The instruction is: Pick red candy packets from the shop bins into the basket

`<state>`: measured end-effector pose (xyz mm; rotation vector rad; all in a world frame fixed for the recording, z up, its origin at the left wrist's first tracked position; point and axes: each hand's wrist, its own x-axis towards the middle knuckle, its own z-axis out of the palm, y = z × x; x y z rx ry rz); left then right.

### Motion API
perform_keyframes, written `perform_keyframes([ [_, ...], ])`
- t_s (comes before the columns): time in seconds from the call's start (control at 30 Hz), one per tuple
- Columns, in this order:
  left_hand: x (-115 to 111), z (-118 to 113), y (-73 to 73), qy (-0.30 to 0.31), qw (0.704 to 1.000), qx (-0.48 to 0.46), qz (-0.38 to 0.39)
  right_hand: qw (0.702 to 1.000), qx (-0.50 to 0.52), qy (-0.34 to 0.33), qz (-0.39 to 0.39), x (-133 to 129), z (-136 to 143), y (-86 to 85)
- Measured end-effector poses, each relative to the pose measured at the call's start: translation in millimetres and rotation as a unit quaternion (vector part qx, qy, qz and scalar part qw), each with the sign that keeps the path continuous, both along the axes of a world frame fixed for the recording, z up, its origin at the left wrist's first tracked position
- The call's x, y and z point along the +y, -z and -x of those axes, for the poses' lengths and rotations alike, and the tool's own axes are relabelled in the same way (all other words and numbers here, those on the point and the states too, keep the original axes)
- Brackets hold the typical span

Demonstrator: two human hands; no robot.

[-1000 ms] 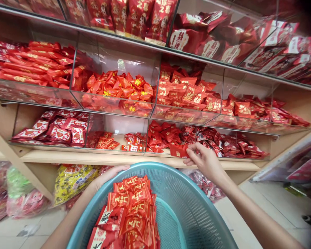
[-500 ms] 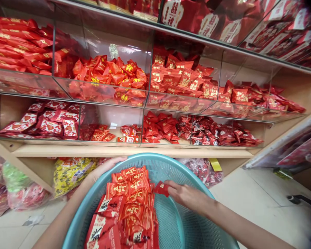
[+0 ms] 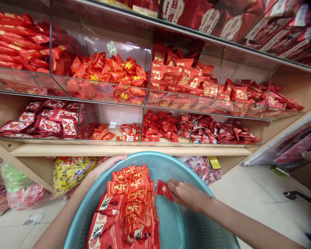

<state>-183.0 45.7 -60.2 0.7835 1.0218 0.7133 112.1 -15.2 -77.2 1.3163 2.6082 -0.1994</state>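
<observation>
A teal perforated plastic basket (image 3: 197,180) fills the lower middle of the view. My left hand (image 3: 109,165) grips its far left rim; some of the fingers are hidden. Inside the basket, red packets (image 3: 134,197) with gold or black characters lie in overlapping rows on the left. Over the basket's right half, my right hand (image 3: 180,191) is closed on a small red candy packet (image 3: 163,189). The packet is beside the right edge of the rows, above the bare mesh bottom.
Glass-fronted shelves (image 3: 129,149) hold heaps of red wrapped sweets (image 3: 114,71) in compartments just beyond the basket. Under the lowest shelf sit a yellow bag of sweets (image 3: 72,174) and other plastic bags (image 3: 26,195). Tiled floor (image 3: 248,207) shows at the right.
My right hand has turned slightly and tilted the red candy packet, so more of its printed face shows. My left hand stays on the rim.
</observation>
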Motion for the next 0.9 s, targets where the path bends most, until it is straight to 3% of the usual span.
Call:
perform_keyframes([
  [0.2,1.2,-0.2,2.4,0.025,1.0,-0.004,0.017,0.997,-0.065,0.035,-0.024,1.8,14.7,1.9],
  [0.33,2.4,0.7,5.6,0.046,0.998,-0.025,0.022,0.997,-0.029,-0.053,-0.057,6.6,15.9,6.0],
  [0.47,4.4,1.6,9.2,0.037,0.998,-0.048,-0.009,0.995,-0.009,-0.103,-0.01,7.2,15.8,12.0],
  [0.73,7.9,3.0,12.1,0.055,0.997,-0.053,-0.026,0.996,-0.064,0.041,-0.047,-10.1,29.1,20.8],
  [0.9,6.4,2.1,8.4,0.042,0.998,0.013,-0.048,0.988,-0.073,0.132,-0.029,-10.3,28.1,8.9],
])
